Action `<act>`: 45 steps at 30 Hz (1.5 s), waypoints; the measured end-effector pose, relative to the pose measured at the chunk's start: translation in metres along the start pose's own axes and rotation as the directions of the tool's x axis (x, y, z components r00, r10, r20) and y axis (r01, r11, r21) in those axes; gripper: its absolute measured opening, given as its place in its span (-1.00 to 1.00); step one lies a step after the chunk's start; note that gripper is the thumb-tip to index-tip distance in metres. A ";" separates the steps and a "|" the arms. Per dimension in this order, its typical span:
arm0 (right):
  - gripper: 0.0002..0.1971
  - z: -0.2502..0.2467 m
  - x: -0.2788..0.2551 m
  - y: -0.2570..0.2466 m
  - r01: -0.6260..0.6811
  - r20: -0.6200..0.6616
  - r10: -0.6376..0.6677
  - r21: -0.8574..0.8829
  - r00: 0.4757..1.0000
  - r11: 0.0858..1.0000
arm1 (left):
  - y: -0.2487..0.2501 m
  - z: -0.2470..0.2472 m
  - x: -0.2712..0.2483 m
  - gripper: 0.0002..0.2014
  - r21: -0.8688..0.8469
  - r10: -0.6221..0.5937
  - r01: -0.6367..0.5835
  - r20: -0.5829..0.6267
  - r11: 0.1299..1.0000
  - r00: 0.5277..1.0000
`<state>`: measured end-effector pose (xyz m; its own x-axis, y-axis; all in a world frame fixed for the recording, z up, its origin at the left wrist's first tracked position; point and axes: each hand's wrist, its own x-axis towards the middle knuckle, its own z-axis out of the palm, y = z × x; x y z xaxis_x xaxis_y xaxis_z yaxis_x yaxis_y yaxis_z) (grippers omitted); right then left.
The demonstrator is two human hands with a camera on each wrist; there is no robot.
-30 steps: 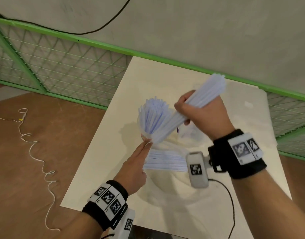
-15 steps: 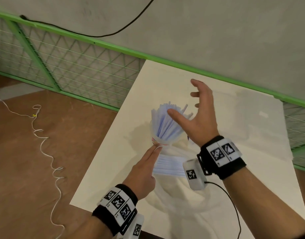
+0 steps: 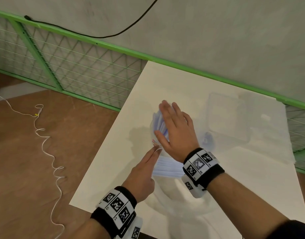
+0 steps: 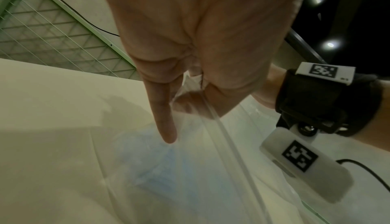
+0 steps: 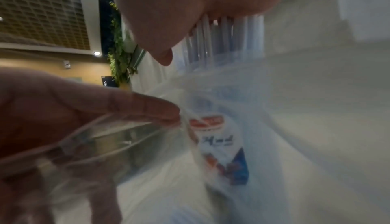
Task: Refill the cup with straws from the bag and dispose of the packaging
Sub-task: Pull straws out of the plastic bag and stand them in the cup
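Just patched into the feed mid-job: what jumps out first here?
At the table's centre, the right hand lies flat, fingers straight, on the tops of the pale blue straws standing in the printed cup. Just in front, the left hand pinches the rim of the clear plastic bag, which still has a bundle of straws lying inside. A white cord snakes over the brown floor at left.

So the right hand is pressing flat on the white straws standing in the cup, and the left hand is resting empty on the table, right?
Not quite. The left hand isn't empty: the left wrist view shows it pinching the clear plastic bag. The right hand does lie flat on the white straws in the cup.
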<state>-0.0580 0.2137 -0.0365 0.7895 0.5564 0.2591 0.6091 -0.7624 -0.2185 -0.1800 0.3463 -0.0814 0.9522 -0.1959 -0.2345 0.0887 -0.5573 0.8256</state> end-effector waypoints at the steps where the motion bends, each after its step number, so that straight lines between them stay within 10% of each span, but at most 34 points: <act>1: -0.35 0.001 0.002 -0.001 0.043 -0.015 -0.043 -0.036 0.999 0.998 | 0.000 0.000 0.000 -0.06 0.002 -0.004 0.004 0.001 1.000 1.000; 8: -0.60 0.005 0.021 -0.001 0.161 0.035 -0.158 -0.171 0.987 0.972 | 0.002 0.000 0.000 -0.08 0.021 -0.007 0.007 -0.016 1.000 1.000; 14: -0.44 -0.007 0.024 0.001 0.141 0.142 -0.120 -0.147 0.983 0.979 | -0.002 0.001 0.002 -0.08 0.026 0.015 -0.015 -0.024 1.000 1.000; 21: -0.77 -0.051 -0.022 -0.017 0.168 -0.188 -0.125 0.238 0.974 0.957 | 0.003 0.002 0.008 -0.04 0.040 -0.007 0.007 -0.011 0.999 1.000; 24: -0.80 -0.036 -0.072 -0.022 -0.008 0.078 -0.021 0.354 0.997 0.935 | 0.002 0.006 0.011 -0.01 0.038 0.045 -0.045 0.004 0.998 0.999; 28: -0.59 0.024 -0.122 -0.007 -0.229 0.523 0.129 0.130 0.843 0.965 | 0.004 0.013 0.012 -0.01 0.006 0.054 -0.054 0.036 0.998 0.998; 45: -0.59 0.081 -0.129 0.000 -0.227 0.348 0.302 -0.240 0.888 0.944 | 0.007 0.016 0.011 -0.03 0.023 0.110 -0.111 0.035 0.994 0.993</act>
<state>-0.1535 0.1687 -0.1466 0.9110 0.3786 -0.1634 0.3775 -0.9252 -0.0392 -0.1738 0.3272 -0.0870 0.9454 -0.2839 -0.1602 -0.0239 -0.5504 0.8345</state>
